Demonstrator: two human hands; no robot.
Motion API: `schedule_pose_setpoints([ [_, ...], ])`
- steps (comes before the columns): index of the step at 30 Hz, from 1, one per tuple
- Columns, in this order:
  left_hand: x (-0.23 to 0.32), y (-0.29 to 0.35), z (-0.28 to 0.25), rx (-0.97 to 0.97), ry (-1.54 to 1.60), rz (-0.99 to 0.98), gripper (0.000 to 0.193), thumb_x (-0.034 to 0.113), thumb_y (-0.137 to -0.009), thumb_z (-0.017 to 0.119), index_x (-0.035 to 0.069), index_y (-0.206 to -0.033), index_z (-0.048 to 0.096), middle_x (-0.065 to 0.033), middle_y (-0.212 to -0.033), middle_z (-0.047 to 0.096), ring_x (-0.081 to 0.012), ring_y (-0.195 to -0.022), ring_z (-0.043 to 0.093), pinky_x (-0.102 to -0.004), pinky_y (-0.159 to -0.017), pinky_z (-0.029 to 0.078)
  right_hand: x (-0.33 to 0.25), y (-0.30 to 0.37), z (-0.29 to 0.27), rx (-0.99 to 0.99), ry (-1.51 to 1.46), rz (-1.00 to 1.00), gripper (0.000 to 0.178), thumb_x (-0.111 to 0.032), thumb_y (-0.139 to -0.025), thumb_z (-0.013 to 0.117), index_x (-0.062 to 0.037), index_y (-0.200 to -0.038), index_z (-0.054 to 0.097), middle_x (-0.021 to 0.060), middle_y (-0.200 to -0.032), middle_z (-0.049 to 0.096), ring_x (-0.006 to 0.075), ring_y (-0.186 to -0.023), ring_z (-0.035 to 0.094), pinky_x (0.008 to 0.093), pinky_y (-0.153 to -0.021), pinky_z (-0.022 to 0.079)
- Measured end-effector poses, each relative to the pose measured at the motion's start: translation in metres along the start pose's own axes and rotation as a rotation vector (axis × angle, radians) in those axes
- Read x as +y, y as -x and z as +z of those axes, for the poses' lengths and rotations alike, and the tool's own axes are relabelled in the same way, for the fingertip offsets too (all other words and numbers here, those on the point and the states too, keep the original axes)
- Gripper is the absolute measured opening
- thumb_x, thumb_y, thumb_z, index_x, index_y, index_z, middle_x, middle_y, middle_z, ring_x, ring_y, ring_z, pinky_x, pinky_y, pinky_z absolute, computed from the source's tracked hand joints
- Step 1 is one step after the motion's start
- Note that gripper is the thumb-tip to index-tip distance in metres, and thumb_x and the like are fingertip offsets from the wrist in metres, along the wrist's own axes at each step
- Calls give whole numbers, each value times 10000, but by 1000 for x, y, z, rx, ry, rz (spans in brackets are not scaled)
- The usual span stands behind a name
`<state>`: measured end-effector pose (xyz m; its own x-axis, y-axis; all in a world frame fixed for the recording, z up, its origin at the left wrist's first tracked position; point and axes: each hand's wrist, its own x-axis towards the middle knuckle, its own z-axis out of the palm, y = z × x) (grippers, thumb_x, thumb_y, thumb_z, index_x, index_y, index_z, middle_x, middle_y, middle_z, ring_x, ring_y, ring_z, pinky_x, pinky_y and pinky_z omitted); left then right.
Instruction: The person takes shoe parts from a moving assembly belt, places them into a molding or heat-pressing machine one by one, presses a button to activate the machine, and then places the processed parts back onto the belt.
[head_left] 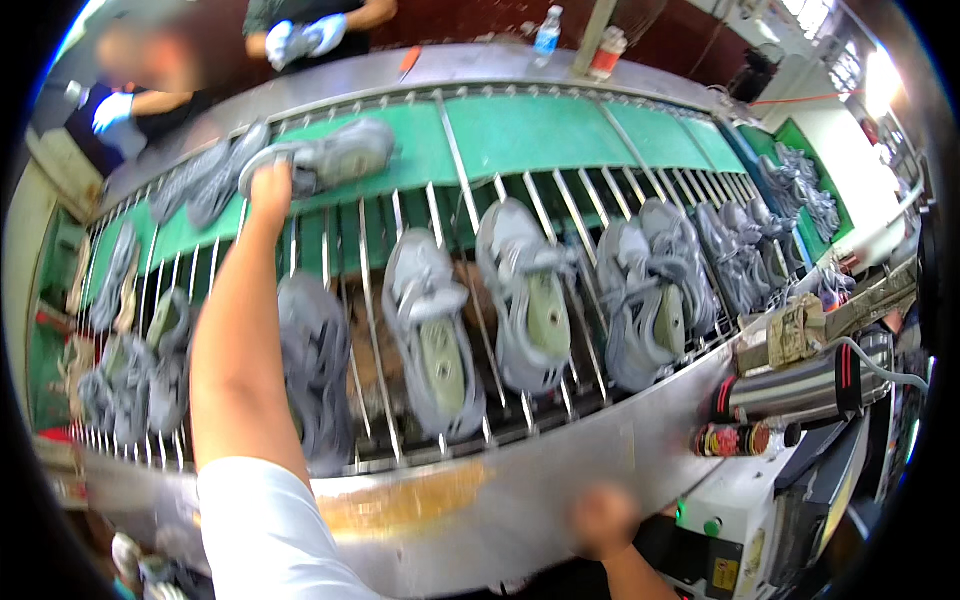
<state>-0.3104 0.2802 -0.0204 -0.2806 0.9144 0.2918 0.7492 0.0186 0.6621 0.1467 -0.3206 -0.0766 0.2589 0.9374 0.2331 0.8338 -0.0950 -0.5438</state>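
My left arm stretches far out over a rack of metal rods. My left hand (271, 188) grips a grey shoe (350, 155), which lies tilted on its side above the green belt at the far left; the fingertips are partly hidden by the shoe. Nearer to me, a row of grey shoes with straps stands on the rods, among them one shoe (432, 335) with a pale green insole and another shoe (525, 300) to its right. My right hand (604, 518) is low down by the metal front edge, blurred, so its fingers cannot be made out.
Beyond the rods runs a green belt (540, 133). Two co-workers stand across it, one with gloved hands (305, 42). A water bottle (547, 38) and an orange-handled tool (410, 62) are on the far ledge. At right are a steel flask (790, 395) and a machine (720, 530).
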Motion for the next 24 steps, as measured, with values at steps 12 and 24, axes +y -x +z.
schedule_pose_setpoints([
  [12,143,340,-352,-34,1119,-118,185,201,-854,557,38,-768,564,-48,-626,568,-97,-320,317,-239,-339,273,-43,35,-31,-11,-201,-116,148,-45,-652,629,-78,-794,653,87,-689,588,290,-672,569,385,-599,480],
  [24,235,600,-385,-363,1418,-58,216,207,-759,554,8,-839,521,-85,-733,557,-196,-655,552,-327,-649,488,-130,151,-111,-1856,-2115,252,547,-311,-868,575,-35,-1325,456,189,-1169,595,328,-1016,609,430,-872,517],
])
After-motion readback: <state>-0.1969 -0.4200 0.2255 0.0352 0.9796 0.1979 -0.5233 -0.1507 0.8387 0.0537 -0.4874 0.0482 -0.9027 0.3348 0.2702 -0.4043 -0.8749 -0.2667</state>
